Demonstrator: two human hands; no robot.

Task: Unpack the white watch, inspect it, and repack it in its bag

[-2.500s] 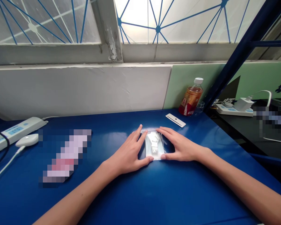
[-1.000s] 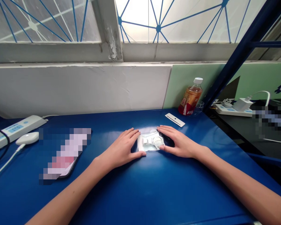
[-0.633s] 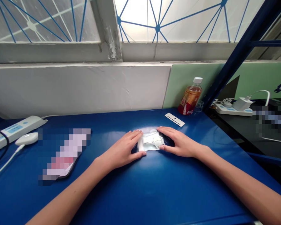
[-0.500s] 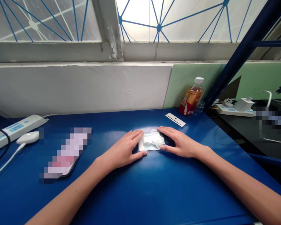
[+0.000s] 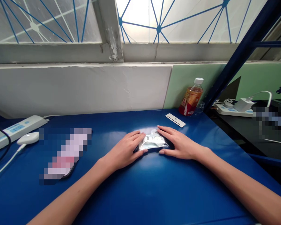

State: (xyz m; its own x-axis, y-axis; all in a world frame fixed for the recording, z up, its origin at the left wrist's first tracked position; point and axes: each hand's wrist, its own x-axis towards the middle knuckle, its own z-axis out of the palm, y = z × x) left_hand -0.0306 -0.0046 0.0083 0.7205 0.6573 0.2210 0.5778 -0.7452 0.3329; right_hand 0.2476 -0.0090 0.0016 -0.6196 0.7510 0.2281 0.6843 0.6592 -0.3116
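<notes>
A small clear plastic packet [image 5: 152, 142] with something whitish inside lies on the blue table [image 5: 140, 187], between my two hands. My left hand [image 5: 126, 148] rests at its left side, thumb and fingers apart, fingertips over the packet's left edge. On the other side, my right hand [image 5: 178, 142] is spread, its upper fingers at the top right edge and its thumb on the table near the lower right corner. Glare hides the details of what the packet contains.
A phone-like object [image 5: 70, 153], partly blurred, lies left beside a white charger [image 5: 29, 137] and power strip [image 5: 21, 128]. A white card [image 5: 175, 120] and a drink bottle [image 5: 191, 98] are at the back right. A blue post [image 5: 236, 53] rises behind the bottle.
The packet's lower right corner has come out from under my right thumb, and the packet looks flatter and wider. My right thumb has shifted slightly down, off the packet.
</notes>
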